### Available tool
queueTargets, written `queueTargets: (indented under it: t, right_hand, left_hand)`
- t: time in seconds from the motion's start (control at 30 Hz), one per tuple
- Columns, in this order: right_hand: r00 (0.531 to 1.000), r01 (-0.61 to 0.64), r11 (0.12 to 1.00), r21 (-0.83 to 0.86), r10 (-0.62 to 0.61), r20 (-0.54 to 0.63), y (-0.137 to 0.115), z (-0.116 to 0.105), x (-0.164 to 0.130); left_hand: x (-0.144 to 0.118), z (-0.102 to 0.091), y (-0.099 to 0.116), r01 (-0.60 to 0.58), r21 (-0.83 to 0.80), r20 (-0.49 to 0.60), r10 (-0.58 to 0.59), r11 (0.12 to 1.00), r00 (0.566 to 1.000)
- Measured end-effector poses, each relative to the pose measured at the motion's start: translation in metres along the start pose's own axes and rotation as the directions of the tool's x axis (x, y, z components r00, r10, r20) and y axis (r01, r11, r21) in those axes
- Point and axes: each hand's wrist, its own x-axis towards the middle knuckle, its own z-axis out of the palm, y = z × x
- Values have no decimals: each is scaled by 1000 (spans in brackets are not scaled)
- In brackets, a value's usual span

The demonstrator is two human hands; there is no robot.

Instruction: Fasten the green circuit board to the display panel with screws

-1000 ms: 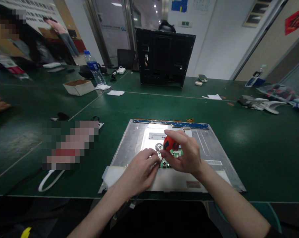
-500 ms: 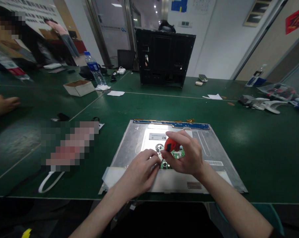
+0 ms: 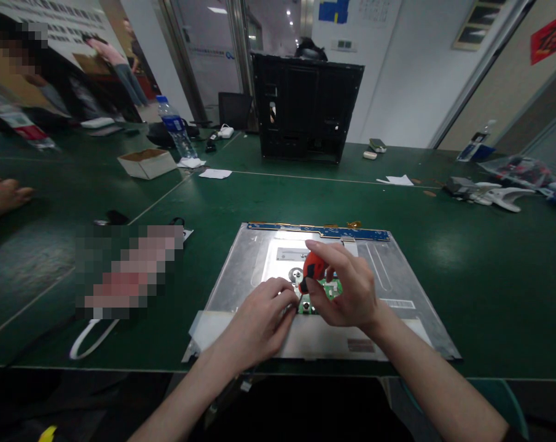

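My right hand (image 3: pixel 346 285) is closed around the red and black handle of a screwdriver (image 3: pixel 313 270), which is tilted with its tip down. The tip points at a green circuit board (image 3: pixel 330 287) on the back of a silver display panel (image 3: pixel 234 276). Beside the tip rests my left hand (image 3: pixel 271 310), fingers curled together on the panel; whatever they pinch is hidden. A blue circuit strip (image 3: pixel 296 229) runs along the panel's far edge. Just beyond the green board is a round metal part (image 3: pixel 295 274).
A black monitor housing (image 3: pixel 309 110) stands behind on the green table (image 3: pixel 204 202). Left are a blurred-out item with a white strap (image 3: pixel 77 350), an open box (image 3: pixel 147 166), a water bottle (image 3: pixel 174 126) and another person's hand (image 3: pixel 3 191). Grey-white parts (image 3: pixel 485 191) lie at right.
The screwdriver handle has turned and shifted slightly left as my right fingers moved on it. My left hand has stayed nearly still.
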Motion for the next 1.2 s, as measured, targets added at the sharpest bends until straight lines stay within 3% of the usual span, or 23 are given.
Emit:
queueTargets:
  t: [0.2, 0.47, 0.83, 1.07, 1.2]
  right_hand:
    - [999, 14, 998, -63, -17, -48, 4, 2, -2]
    - [1000, 10, 1000, 17, -11, 22, 0, -1, -1]
    - [1000, -4, 999, -53, 3, -23, 5, 5, -5]
    - [998, -1, 999, 48, -2, 57, 2, 0, -3]
    - [1000, 3, 999, 46, -5, 29, 1, 0, -2]
  left_hand:
    - [-2, 2, -4, -10, -7, 14, 11, 1000, 1000]
    - [-2, 3, -4, -9, -3, 7, 9, 1000, 1000]
    - [-2, 4, -5, -17, -6, -7, 17, 1000, 1000]
    - [-1, 2, -3, 6, -9, 16, -6, 1000, 1000]
    - [0, 0, 0, 9, -5, 19, -9, 1000, 1000]
